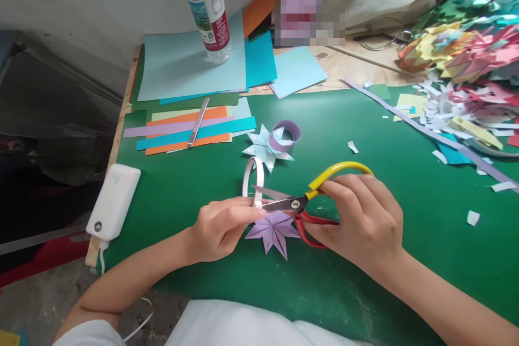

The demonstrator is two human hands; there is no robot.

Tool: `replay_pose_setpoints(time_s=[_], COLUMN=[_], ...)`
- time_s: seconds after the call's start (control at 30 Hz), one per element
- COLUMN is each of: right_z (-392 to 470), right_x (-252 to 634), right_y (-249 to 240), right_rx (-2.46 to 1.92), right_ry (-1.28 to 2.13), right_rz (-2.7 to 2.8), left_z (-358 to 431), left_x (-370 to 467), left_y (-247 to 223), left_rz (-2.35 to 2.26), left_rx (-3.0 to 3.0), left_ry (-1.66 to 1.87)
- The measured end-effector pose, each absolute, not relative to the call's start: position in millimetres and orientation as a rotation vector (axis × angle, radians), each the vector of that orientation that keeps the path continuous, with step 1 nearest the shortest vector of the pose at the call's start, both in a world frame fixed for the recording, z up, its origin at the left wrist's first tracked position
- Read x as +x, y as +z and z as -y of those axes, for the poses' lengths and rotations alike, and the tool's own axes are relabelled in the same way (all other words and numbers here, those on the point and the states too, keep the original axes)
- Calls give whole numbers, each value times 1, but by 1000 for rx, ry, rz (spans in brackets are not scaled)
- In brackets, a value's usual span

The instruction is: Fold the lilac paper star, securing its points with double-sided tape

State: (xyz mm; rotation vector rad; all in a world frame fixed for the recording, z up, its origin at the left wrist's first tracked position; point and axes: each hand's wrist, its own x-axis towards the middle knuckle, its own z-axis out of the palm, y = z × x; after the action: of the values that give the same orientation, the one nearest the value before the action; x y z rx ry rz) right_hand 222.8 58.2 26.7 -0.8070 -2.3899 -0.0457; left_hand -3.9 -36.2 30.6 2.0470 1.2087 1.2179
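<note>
Between thumb and fingers, my left hand [227, 228] pinches a white ring-shaped roll [259, 178], which looks like tape, held upright over the green mat. My right hand [365, 216] grips scissors [343, 168] with one yellow and one red handle. Their blades are parted and reach the lower edge of the roll by my left fingertips. Under the blades lies a purple folded paper star [274, 233]. Farther back is a light blue paper star [263, 147] with a purple paper ring [298, 134] resting on its right side.
Coloured paper strips [162, 131] with a metal tool [198, 121] lie at the left, near a white power bank [115, 200]. A bottle [208, 16] stands on paper sheets [162, 65] behind. Paper scraps [446, 102] and folded flowers [478, 48] fill the right back.
</note>
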Motion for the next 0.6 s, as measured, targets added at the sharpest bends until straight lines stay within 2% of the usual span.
replay_pose_setpoints(time_s=[0.37, 0.6], right_z=[-55, -65], right_x=[227, 233], right_y=[28, 28], right_rx=[-678, -836], right_ry=[-287, -386], right_rz=[2366, 2313], left_z=[33, 29], left_x=[-2, -12], left_y=[28, 31], left_rz=[-1141, -1239], left_rx=[1900, 2258], left_ry=[1198, 1196])
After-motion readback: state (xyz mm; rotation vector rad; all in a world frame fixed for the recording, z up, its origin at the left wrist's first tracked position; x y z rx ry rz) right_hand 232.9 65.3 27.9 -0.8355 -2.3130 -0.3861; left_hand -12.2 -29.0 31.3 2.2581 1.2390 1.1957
